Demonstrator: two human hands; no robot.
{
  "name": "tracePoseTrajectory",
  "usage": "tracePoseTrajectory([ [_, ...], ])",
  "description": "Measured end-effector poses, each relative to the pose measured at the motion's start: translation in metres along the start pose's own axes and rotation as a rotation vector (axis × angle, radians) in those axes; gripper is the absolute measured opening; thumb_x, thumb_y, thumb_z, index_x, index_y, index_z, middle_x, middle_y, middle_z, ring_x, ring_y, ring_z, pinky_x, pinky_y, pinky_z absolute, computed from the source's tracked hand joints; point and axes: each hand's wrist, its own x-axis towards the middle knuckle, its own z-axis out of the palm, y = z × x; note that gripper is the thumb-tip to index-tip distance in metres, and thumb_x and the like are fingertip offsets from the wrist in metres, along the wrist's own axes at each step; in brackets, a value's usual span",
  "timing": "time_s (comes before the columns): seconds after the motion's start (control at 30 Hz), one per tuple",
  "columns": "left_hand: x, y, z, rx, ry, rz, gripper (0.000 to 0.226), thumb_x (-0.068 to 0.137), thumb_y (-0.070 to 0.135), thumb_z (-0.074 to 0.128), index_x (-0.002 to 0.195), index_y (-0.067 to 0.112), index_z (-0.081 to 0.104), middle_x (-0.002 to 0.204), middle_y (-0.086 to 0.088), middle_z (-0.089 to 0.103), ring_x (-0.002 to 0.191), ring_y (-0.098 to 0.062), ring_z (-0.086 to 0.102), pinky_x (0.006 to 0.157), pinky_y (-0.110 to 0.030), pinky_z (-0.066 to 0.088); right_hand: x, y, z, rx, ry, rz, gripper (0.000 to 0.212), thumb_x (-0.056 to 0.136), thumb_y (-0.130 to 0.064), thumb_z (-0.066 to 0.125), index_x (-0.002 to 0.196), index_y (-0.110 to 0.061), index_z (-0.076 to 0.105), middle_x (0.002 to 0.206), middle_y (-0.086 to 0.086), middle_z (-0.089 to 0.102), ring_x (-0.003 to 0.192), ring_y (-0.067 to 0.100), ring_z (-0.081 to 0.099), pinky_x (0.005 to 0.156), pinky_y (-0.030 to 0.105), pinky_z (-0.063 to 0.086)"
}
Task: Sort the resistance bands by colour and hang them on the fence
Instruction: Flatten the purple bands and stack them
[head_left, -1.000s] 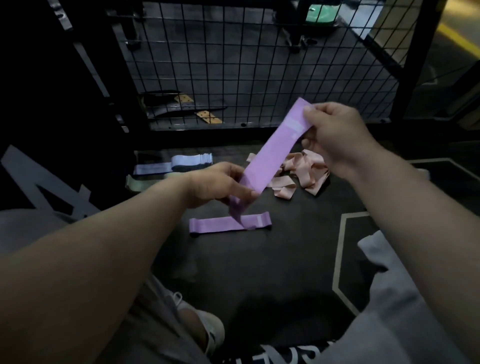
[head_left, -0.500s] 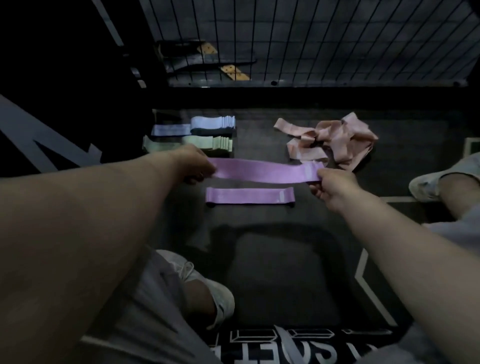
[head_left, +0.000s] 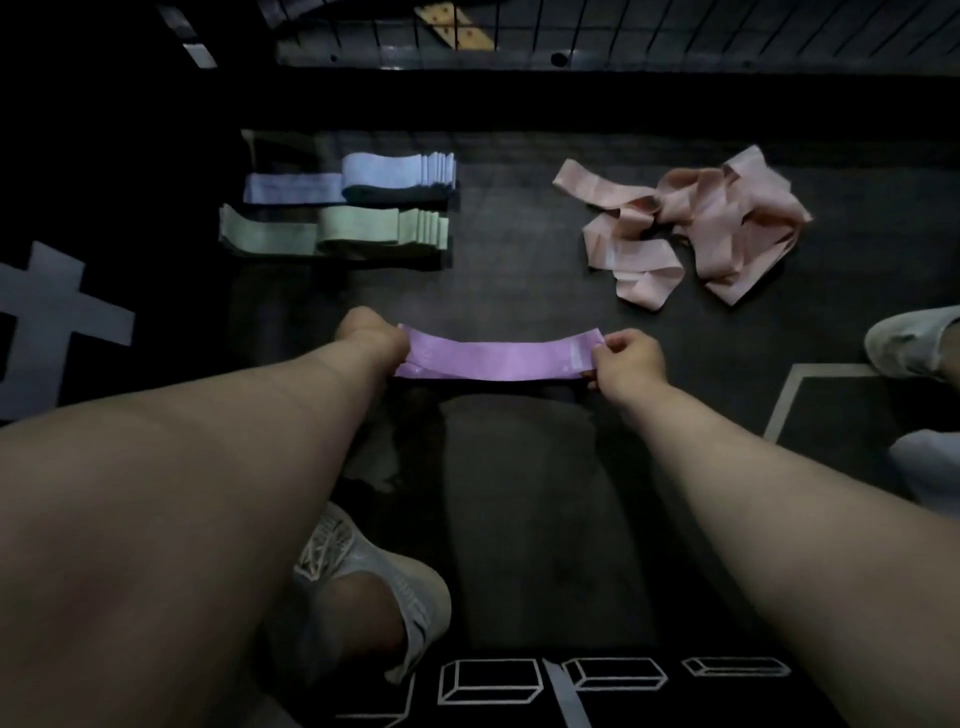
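The left hand (head_left: 371, 338) and right hand (head_left: 631, 361) each pinch one end of a purple band (head_left: 493, 358) between curled fingers, holding it flat over the floor (head_left: 519, 291).

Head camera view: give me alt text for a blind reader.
The left hand and right hand pinch the ends of a flat purple fabric resistance band over a dark floor. Beyond lie neat stacks of pale blue bands and pale green bands, and a loose tangle of pink bands.
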Motion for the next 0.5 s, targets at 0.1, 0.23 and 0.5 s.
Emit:
tracePoseTrajectory([
  [0.1, 0.008, -0.005, 0.012, -0.014, 0.003, -0.01, 0.033, 0.081, 0.018, 0.066, 0.107, -0.002, 0.07, 0.105, -0.023, 0.07, 0.096, -0.037, 0.07, 0.088, -0.045, 0.058, 0.006, 0.002, 0.004, -0.042, 0.023, -0.005, 0.018, 0.09, -0.015, 0.061, 0.074, -0.023, 0.057, 0.09, 0.007, 0.07, 0.085, 0.03, 0.07, 0.082, 0.049, 0.059],
  [0.23, 0.007, -0.009, 0.017, -0.021, 0.017, -0.005, 0.027, 0.084, 0.017, 0.064, 0.103, -0.001, 0.071, 0.104, -0.021, 0.071, 0.097, -0.034, 0.069, 0.091, -0.041, 0.056, 0.006, 0.003, 0.004, -0.156, -0.006, -0.054, 0.006, 0.092, -0.013, 0.06, 0.093, -0.012, 0.066, 0.099, 0.012, 0.071, 0.093, 0.028, 0.067, 0.088, 0.037, 0.054],
  [0.5, 0.002, -0.008, 0.022, 0.092, 0.014, 0.035, 0.022, 0.09, 0.014, 0.063, 0.11, 0.005, 0.067, 0.114, -0.017, 0.067, 0.106, -0.033, 0.063, 0.088, -0.032, 0.048, 0.013, 0.009, 0.003, -0.314, -0.033, -0.12, 0.011, 0.094, -0.019, 0.063, 0.102, -0.012, 0.063, 0.095, 0.007, 0.066, 0.089, 0.023, 0.062, 0.075, 0.026, 0.041],
])
